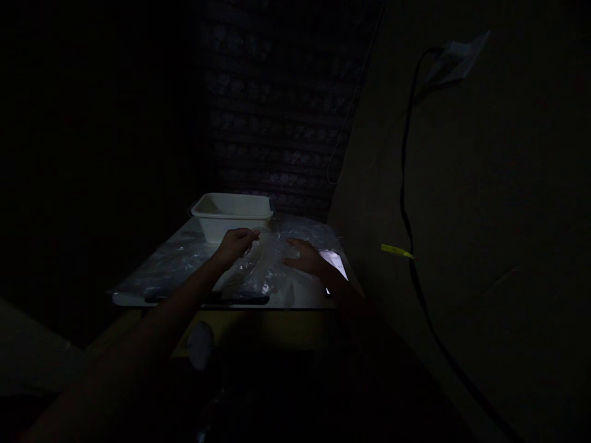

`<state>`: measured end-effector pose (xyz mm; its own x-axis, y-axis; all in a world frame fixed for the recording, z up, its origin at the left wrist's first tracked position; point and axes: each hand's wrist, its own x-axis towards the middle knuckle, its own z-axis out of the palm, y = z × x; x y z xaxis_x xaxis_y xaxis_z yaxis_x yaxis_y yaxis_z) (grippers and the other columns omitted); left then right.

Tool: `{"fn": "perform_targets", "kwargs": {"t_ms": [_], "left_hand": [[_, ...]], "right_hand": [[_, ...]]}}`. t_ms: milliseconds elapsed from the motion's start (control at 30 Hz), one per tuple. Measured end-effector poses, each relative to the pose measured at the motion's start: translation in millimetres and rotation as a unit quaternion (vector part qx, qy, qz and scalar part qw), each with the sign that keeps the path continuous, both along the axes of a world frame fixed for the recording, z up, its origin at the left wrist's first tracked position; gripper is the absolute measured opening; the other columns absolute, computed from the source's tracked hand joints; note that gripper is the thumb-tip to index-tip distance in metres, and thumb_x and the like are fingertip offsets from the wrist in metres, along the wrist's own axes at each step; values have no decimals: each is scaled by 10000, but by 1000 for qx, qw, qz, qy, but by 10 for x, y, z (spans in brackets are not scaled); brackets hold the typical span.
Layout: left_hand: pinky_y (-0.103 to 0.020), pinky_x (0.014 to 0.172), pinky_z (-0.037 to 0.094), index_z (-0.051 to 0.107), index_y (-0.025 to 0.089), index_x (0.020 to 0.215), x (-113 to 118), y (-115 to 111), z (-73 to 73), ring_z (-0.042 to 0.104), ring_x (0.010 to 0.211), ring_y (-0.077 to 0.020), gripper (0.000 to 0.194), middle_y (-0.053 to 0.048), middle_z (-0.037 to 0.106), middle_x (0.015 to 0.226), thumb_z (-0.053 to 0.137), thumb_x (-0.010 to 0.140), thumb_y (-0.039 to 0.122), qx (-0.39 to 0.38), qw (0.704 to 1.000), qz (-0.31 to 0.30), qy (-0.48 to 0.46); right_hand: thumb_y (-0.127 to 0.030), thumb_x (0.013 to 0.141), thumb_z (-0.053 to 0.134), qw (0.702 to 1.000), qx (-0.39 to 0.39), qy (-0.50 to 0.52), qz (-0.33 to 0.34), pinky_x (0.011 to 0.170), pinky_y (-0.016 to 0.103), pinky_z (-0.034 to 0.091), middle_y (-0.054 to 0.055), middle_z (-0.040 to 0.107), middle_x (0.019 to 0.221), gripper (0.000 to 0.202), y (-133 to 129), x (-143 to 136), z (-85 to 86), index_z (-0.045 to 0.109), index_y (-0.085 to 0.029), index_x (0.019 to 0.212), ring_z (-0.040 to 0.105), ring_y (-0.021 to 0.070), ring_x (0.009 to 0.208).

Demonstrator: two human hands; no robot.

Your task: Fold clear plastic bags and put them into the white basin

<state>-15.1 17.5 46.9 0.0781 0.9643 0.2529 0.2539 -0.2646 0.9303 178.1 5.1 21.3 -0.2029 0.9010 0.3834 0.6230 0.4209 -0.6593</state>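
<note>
The left hand [235, 243] is closing its grip on the far edge of thin, crinkled clear plastic film [264, 263], while the right hand [303, 256] is curving at the film's three o'clock, its grip open. Over the smooth pale counter [305, 297] the film is spreading, a tapered tub [217, 227] standing at eleven o'clock, a flat glowing screen [336, 263] lying at three.

Person's grips: 2, i.e. L grip [236, 243] & R grip [305, 256]. Clear plastic [258, 271] pcs: qty unclear. White tub [221, 227]: 1. Counter [305, 298]: 1. Lit screen [337, 264]: 1. Blk cord [403, 206]: 1, w/ 1 yel. tag [395, 250]. Wall outlet [455, 63]: 1.
</note>
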Motion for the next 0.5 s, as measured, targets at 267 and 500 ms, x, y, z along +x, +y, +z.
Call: {"fn": "perform_targets", "kwargs": {"t_ms": [267,500], "left_hand": [[-174,348,242,549,145,598,106,-108,52,342,334,-48,234,60,445,389,606,506,353,-35,992,-116,40],[-182,415,312,561,140,542,-19,-15,-84,430,427,-71,150,31,498,450,607,492,273,-85,975,-191,71]], "right_hand": [[-252,616,507,997,-13,55,53,599,228,381,-13,559,585,118,17,-252,93,576,-166,574,515,113,610],[-168,585,478,977,-34,208,-26,550,210,378,-33,520,492,112,67,-40,157,526,-164,483,498,96,536]]}}
